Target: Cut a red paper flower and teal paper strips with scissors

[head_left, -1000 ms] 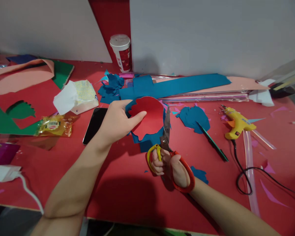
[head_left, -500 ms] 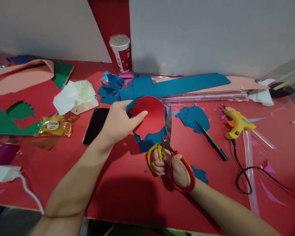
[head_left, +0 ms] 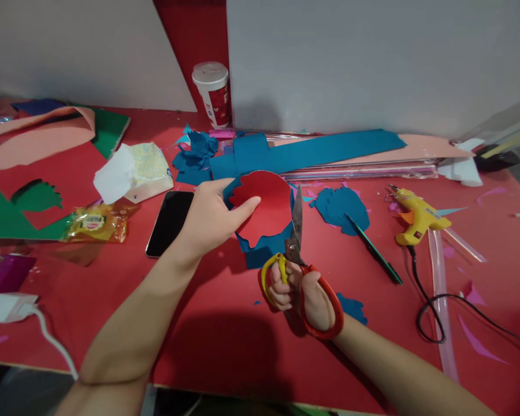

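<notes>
My left hand pinches a red paper cutout with a partly scalloped edge, thumb on top. Blue paper lies behind the cutout and juts out below and beside it; the left fingers underneath are hidden. In my right hand is a pair of scissors with one yellow and one red handle loop. Their blades point up and lie along the right edge of the papers, looking nearly closed. A stack of blue cutouts rests on the table to the right, touching a dark green pen.
A yellow glue gun with a black cord lies at right. A phone, a tissue pack and a yellow wrapped snack lie left. At the back stand a paper cup and a long blue paper strip.
</notes>
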